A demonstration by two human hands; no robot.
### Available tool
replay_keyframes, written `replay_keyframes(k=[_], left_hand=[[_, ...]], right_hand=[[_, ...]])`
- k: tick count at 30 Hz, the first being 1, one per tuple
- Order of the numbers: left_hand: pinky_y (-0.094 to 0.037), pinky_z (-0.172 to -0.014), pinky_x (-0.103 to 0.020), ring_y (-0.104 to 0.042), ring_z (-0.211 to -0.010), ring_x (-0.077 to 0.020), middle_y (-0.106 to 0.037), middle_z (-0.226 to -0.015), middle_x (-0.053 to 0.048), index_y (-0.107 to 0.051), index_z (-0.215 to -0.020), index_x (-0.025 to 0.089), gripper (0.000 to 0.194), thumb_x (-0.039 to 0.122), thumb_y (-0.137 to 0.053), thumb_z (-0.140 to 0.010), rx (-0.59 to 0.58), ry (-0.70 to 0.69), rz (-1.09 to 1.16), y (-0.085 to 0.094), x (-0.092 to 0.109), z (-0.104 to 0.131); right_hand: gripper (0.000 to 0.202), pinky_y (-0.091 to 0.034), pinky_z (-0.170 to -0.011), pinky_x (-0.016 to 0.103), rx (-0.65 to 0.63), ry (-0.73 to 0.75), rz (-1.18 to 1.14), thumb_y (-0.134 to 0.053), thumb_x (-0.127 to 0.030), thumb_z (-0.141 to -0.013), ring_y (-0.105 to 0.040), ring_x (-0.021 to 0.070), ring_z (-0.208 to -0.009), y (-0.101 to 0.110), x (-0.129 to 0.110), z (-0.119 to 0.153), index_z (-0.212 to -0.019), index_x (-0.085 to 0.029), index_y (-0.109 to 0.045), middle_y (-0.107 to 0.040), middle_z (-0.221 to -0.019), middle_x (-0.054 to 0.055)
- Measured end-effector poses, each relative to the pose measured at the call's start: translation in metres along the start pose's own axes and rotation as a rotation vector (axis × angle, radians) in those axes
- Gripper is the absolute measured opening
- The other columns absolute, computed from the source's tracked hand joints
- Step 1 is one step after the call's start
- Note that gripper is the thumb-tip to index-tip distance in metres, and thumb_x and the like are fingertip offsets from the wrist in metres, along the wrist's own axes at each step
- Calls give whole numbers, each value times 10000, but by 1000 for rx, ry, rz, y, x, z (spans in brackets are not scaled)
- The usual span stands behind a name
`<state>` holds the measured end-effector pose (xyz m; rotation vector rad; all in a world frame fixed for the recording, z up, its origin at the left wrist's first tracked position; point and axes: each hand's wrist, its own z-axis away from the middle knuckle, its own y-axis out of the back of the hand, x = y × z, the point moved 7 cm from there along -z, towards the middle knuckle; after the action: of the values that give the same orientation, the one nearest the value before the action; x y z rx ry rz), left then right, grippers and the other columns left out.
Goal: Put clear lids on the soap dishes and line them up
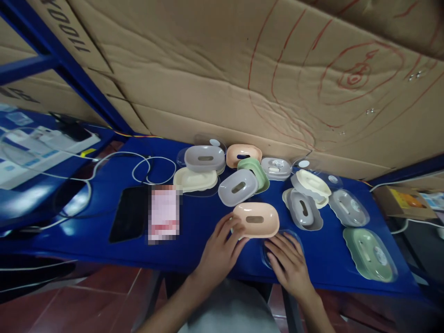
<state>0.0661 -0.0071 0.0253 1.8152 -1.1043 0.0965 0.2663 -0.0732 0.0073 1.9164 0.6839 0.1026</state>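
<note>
My left hand [224, 243] pinches the left end of a peach soap dish [268, 224], oval with a long slot in its floor. It is tilted so that its inside faces me. My right hand [287, 259] is just below and to the right, fingers spread over a clear plastic lid [299, 238] near the table's front edge. The hand covers most of this lid. Behind the peach dish lies a grey soap dish [229, 189], overlapping a green dish [262, 178]. Another peach dish [236, 150] sits farther back.
Grey [197, 155] and cream [194, 180] dishes lie back left. More grey dishes [294, 210] and a lidded green one [367, 254] are at right. A black phone [128, 215] and loose white cable [152, 157] lie left. A cardboard wall [208, 69] rises behind the blue table [204, 212].
</note>
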Motion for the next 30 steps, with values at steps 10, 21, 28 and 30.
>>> replay_keyframes(k=[10,21,28,30], left_hand=[[-553,-1105,-623,-595,-1390,-380,-668,-1442,-141,-692,-1162,207,149,253,-664,-1023,-105,-15,-184,-4,12,12],[-589,-1150,-530,-487,-1533,-349,-600,-1529,-133,-643,-1305,208,298,140,-627,-1016,-195,38,-82,11,-19,35],[-594,-1127,-505,-505,-1518,-339,-415,-1675,-141,-642,-1273,246,260,189,-642,-1020,-246,48,36,9,-22,48],[-585,-1136,-506,-513,-1512,-339,-447,-1654,-141,-648,-1250,242,255,170,-653,-1005,-243,24,45,6,-20,43]], right_hand=[[626,-537,-1146,572,-142,-83,102,-631,-387,-1056,-533,346,-1497,9,25,-9,-1645,-299,-436,-484,-1672,115],[758,-448,-1228,632,-336,-72,73,-673,-519,-1013,-474,350,-1544,14,38,-14,-1681,-346,-359,-411,-1721,51],[685,-527,-1082,546,-188,-202,161,-665,-535,-1008,-538,357,-1482,4,57,27,-1636,-398,-428,-523,-1651,60],[648,-514,-1066,562,-72,-269,208,-646,-523,-1018,-550,373,-1461,-1,61,20,-1620,-379,-455,-541,-1634,81]])
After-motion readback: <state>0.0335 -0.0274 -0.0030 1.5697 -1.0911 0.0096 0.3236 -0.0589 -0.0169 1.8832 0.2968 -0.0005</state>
